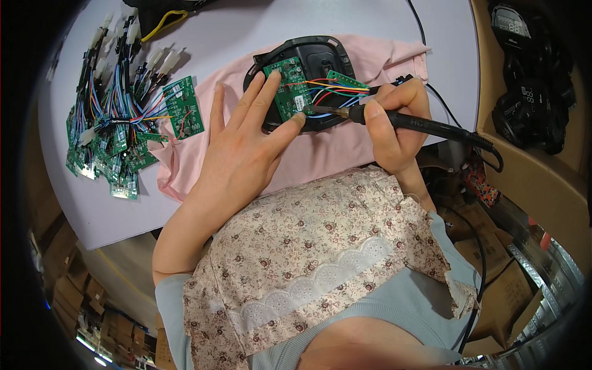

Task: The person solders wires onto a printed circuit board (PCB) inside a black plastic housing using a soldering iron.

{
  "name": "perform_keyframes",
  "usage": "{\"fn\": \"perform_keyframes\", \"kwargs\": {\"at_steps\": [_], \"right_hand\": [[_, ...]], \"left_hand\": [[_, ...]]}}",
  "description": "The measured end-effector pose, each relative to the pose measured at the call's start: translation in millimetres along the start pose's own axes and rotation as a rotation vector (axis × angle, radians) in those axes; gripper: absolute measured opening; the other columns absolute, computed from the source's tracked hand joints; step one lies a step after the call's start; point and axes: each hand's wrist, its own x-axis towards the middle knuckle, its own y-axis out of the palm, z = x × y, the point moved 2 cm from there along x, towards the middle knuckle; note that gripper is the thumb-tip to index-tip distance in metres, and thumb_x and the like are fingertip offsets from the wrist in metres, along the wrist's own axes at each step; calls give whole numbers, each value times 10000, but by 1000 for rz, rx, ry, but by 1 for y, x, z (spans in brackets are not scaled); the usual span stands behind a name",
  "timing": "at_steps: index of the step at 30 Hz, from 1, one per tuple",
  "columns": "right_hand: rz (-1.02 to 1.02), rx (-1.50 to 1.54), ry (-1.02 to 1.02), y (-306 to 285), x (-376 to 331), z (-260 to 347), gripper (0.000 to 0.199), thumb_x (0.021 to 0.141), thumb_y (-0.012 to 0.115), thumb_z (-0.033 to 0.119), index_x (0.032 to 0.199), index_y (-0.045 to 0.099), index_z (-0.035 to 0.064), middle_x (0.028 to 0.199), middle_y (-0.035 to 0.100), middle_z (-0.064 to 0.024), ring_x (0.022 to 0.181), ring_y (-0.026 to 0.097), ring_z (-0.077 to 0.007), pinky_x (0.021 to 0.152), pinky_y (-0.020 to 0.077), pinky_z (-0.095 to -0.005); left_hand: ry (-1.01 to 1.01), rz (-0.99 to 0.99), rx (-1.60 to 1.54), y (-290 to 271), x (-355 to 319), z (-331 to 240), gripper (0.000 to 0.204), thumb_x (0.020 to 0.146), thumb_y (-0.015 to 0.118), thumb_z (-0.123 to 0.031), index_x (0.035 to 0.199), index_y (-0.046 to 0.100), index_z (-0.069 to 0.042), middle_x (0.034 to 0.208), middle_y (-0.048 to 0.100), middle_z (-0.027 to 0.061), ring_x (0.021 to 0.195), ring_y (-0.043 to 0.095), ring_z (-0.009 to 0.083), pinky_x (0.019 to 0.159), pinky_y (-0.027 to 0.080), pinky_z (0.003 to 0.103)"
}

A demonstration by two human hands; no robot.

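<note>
My right hand (398,132) grips a black-handled soldering iron (435,127) like a pen. Its metal tip points left and meets the lower right edge of a green circuit board (286,95), near a white label. Fingers spread, my left hand (240,145) rests on that board, index fingertip at its upper edge and thumb at its lower corner. The board lies in a rounded black plastic housing (327,57). Coloured wires (333,92) run right from the board, past a small green strip board (346,81). Whether the tip touches a joint is too small to tell.
Under the housing a pink cloth (333,151) covers part of the white table (216,34). Several wired circuit boards (123,132) are heaped at the left. A cardboard box (558,172) at the right holds black display units (530,114). The iron's cable (493,154) hangs off the right side.
</note>
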Motion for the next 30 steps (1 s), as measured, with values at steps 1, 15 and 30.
{"fn": "perform_keyframes", "kwargs": {"at_steps": [1, 15, 30], "right_hand": [[1, -2, -1, 0, 0, 0, 224, 920, 671, 64, 867, 455, 35, 631, 493, -14, 563, 382, -61, 516, 320, -254], [-72, 94, -62, 1, 14, 12, 198, 932, 679, 49, 898, 484, 36, 693, 562, -25, 571, 460, -55, 525, 359, -237], [155, -74, 118, 16, 27, 4, 219, 865, 734, 86, 841, 522, 37, 699, 561, -10, 587, 466, -48, 520, 369, -229]], "left_hand": [[1, 1, 1, 0, 0, 0, 340, 870, 700, -115, 1206, 711, -166, 1572, 397, 211, 1462, 382, 376, 1206, 186, 623], [21, -10, -12, 1, -1, 3, 369, 862, 687, -98, 1224, 704, -169, 1578, 386, 217, 1465, 377, 382, 1208, 172, 627], [16, -35, 3, 5, -4, 5, 331, 870, 684, -150, 1198, 702, -190, 1580, 387, 208, 1469, 377, 366, 1200, 180, 635]]}}
